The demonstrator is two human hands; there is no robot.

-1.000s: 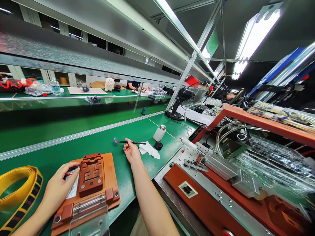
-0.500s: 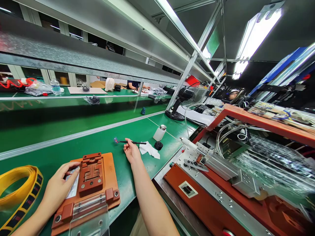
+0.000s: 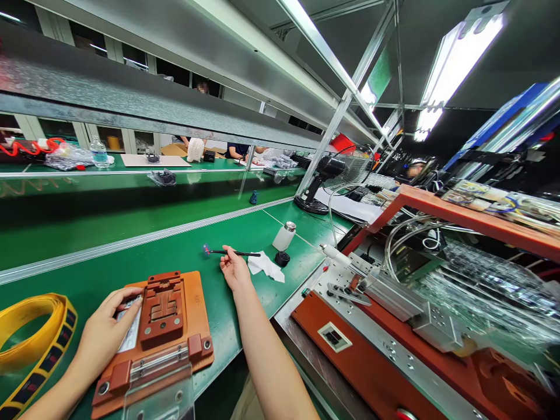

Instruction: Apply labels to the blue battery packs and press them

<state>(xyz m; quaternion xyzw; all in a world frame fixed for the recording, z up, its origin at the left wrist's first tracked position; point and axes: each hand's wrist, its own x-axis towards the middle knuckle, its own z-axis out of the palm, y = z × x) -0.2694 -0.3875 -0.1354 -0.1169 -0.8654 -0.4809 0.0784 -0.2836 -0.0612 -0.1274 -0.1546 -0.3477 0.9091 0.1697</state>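
Between the fingertips of my right hand (image 3: 234,269) is a slim black pair of tweezers (image 3: 250,254), held level above the green bench. At the left tip sits a small clear, purple-pink piece (image 3: 206,249), too small to identify. My left hand (image 3: 107,324) grips the left side of a brown jig (image 3: 192,303), thumb and fingers bent around its edge; some fingers are hidden. A whitish printed label (image 3: 130,333) shows beneath the thumb. The jig has a raised block with a cut-out recess (image 3: 164,303). Its clear hinged cover (image 3: 160,394) lies folded toward me.
A yellow reel of tape (image 3: 39,309) stands left of the jig. Beyond my right hand are a white tissue (image 3: 266,267), a black cap (image 3: 282,258) and a white dispenser bottle (image 3: 284,236). A metal-and-brown machine (image 3: 371,326) occupies the right; a black fan (image 3: 326,169) stands behind.
Both my hands, the tweezers and the jig stay where they were. Across the far bench, people have shifted slightly, and more of an arm shows there.
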